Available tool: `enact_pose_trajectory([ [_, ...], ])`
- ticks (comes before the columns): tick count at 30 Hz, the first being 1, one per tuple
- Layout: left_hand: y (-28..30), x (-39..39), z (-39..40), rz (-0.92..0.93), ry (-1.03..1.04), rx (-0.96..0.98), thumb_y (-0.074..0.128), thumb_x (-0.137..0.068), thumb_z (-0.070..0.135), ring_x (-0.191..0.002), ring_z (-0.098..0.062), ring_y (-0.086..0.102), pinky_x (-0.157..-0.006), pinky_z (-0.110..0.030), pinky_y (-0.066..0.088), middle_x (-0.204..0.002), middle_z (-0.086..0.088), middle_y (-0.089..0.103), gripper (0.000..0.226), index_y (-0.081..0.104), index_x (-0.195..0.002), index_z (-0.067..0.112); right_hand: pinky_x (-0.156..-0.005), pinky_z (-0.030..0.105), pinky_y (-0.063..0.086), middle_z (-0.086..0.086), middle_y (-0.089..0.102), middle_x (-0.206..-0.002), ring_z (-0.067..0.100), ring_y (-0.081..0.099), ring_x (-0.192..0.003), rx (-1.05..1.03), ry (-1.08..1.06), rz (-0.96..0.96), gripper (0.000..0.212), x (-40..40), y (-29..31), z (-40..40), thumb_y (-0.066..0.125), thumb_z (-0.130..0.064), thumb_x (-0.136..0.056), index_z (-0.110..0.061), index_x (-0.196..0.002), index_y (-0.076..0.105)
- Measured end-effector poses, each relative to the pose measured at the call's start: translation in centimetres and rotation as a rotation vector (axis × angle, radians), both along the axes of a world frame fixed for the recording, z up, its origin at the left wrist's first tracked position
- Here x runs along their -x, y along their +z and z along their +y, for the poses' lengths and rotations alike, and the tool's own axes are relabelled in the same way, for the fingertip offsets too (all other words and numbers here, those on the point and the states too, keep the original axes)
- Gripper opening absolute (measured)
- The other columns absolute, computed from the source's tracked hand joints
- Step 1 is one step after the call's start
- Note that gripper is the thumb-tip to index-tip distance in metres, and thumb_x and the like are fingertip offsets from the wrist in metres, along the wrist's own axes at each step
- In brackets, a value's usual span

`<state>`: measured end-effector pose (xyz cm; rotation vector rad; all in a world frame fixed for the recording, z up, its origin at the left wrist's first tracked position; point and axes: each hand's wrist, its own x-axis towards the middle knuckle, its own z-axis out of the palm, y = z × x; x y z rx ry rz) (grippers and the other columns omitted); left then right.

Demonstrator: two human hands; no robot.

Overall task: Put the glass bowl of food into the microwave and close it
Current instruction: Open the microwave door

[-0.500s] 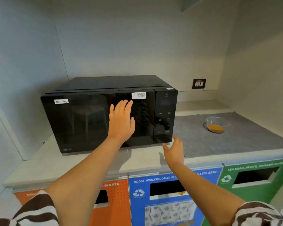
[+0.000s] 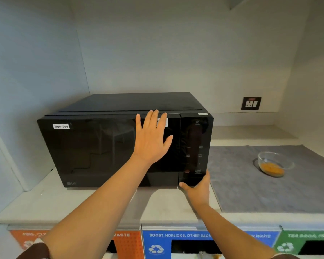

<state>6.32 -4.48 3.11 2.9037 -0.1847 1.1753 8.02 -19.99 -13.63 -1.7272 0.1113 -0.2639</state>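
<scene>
Two hands work at the closed, glossy black microwave (image 2: pixel 108 146) on the left part of the pale counter (image 2: pixel 45 202). The left hand (image 2: pixel 151 139) lies flat and spread on the door, grasping nothing; the right hand (image 2: pixel 198 189), fingers loose, touches the control panel's lower corner. The round glass bowl (image 2: pixel 275 163) of orange food sits on a grey mat (image 2: pixel 251 193) toward the counter's right edge, nearer the right hand.

Pale plain walls (image 2: pixel 157 43) enclose a light stone counter (image 2: pixel 67 204); a grey mat (image 2: pixel 251 193) covers its right part; a dark wall socket (image 2: pixel 251 103) sits far right; orange, blue and green waste bins (image 2: pixel 176 242) front the near edge.
</scene>
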Motion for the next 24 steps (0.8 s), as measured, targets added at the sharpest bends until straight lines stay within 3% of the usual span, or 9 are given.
enact_pose_trajectory([
  [4,0.7,-0.7,-0.2,-0.02,0.031,-0.028,0.047,-0.085,0.061,-0.142,-0.027,0.032,-0.117,-0.057,0.004,-0.15,-0.01,0.04,0.077,0.035,-0.146,0.016,-0.097,0.033,0.044,-0.001,0.05,-0.129,0.017,0.051,-0.114,0.006,0.0,-0.005,0.089,-0.6,-0.7,0.1,0.084,-0.016,-0.063,-0.033,-0.131,0.028],
  [8,1.1,-1.0,-0.5,-0.083,0.031,-0.079,0.05,-0.075,0.071,-0.124,-0.025,0.055,-0.113,-0.061,0.014,-0.129,-0.005,0.062,0.08,0.054,-0.132,0.015,-0.096,0.037,0.048,0.004,0.052,-0.13,0.026,0.056,-0.117,0.028,-0.041,0.016,0.084,-0.8,-1.0,0.3,0.083,-0.021,-0.065,-0.029,-0.128,0.029],
  [16,1.5,-0.9,-0.5,-0.032,-0.007,-0.068,0.053,-0.073,0.072,-0.124,-0.024,0.055,-0.115,-0.058,0.015,-0.129,-0.004,0.062,0.079,0.057,-0.128,0.017,-0.092,0.04,0.051,0.008,0.054,-0.128,0.03,0.059,-0.112,0.116,-0.121,0.073,0.078,-0.6,-0.6,0.8,0.08,-0.03,-0.068,-0.021,-0.127,0.03],
  [21,1.3,-0.1,-0.8,-0.084,-0.018,-0.055,0.042,-0.068,0.078,-0.109,-0.02,0.064,-0.109,-0.055,0.031,-0.114,0.0,0.07,0.079,0.067,-0.112,0.017,-0.086,0.04,0.054,0.008,0.057,-0.121,0.03,0.063,-0.104,0.163,-0.144,0.094,0.073,-0.3,-0.4,1.0,0.08,-0.036,-0.067,-0.022,-0.12,0.031],
  [24,1.5,0.3,-1.0,-0.065,-0.025,-0.053,0.046,-0.071,0.076,-0.115,-0.021,0.061,-0.111,-0.053,0.029,-0.119,-0.001,0.067,0.078,0.063,-0.119,0.017,-0.089,0.043,0.053,0.007,0.057,-0.122,0.03,0.062,-0.106,0.143,-0.134,0.091,0.074,-0.2,-0.2,1.0,0.08,-0.034,-0.067,-0.024,-0.121,0.031],
])
